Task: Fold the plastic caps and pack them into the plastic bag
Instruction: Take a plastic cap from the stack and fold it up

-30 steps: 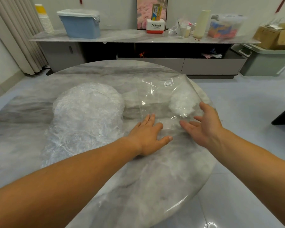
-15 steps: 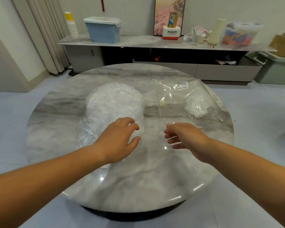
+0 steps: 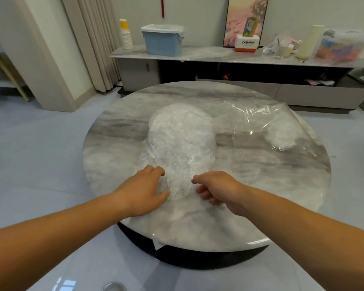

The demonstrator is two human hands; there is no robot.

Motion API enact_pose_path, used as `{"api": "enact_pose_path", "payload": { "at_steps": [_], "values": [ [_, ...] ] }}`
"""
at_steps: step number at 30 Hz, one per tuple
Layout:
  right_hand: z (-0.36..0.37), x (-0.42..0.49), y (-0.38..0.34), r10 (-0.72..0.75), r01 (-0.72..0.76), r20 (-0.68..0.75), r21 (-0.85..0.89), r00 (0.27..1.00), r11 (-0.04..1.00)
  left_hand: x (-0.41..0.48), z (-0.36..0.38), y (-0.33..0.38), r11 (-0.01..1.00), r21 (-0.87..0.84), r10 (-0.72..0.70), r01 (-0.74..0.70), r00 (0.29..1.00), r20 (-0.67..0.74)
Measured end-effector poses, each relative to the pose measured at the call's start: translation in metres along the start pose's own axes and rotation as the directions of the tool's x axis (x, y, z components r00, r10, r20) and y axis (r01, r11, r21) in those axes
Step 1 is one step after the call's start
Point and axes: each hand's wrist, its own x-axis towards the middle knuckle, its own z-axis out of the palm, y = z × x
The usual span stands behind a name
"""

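Note:
A heap of crinkled clear plastic caps (image 3: pixel 181 139) lies in the middle of the round marble table (image 3: pixel 118 131). My left hand (image 3: pixel 143 192) and my right hand (image 3: pixel 216 190) sit at the heap's near edge, a little apart. Each has its fingers curled onto the nearest plastic cap (image 3: pixel 178 185), which bulges between them. To the right, a clear plastic bag (image 3: pixel 259 124) with a small white label lies flat. A white bundle of folded caps (image 3: pixel 282 136) is inside the bag near the table's right rim.
The table's near edge (image 3: pixel 198 244) overhangs a dark base. Behind it runs a long low cabinet (image 3: pixel 219 57) with a blue lidded bin (image 3: pixel 163 39), paper cups, a Panasonic box and other containers. Curtains hang at the back left, and grey floor surrounds the table.
Both hands have left the plastic bag on the right and moved left to the near edge of the cap heap, where their fingers have curled onto a cap. The view has shifted left and back.

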Motion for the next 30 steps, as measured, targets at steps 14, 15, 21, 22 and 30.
{"api": "enact_pose_path", "payload": {
  "at_steps": [14,15,21,22,30],
  "values": [
    [-0.006,-0.010,0.011,0.062,-0.039,-0.058,0.336,0.996,0.941,-0.014,0.016,0.028,0.990,-0.067,0.134,-0.128,0.986,0.097],
    [-0.007,-0.011,0.012,0.081,-0.047,-0.068,0.403,0.994,0.914,-0.015,0.018,0.031,0.986,-0.085,0.149,-0.141,0.984,0.101],
    [-0.019,-0.022,0.021,0.057,-0.026,-0.063,0.414,0.996,0.910,-0.016,0.026,0.050,0.961,-0.192,0.231,-0.199,0.959,0.165],
    [-0.024,-0.024,0.024,0.021,0.006,-0.071,0.362,0.997,0.932,-0.016,0.027,0.051,0.957,-0.206,0.243,-0.206,0.954,0.176],
    [-0.070,-0.045,0.052,0.005,0.012,-0.133,0.128,0.991,0.992,0.001,0.027,0.057,0.938,-0.101,0.341,-0.333,0.936,0.086]
  ]
}}
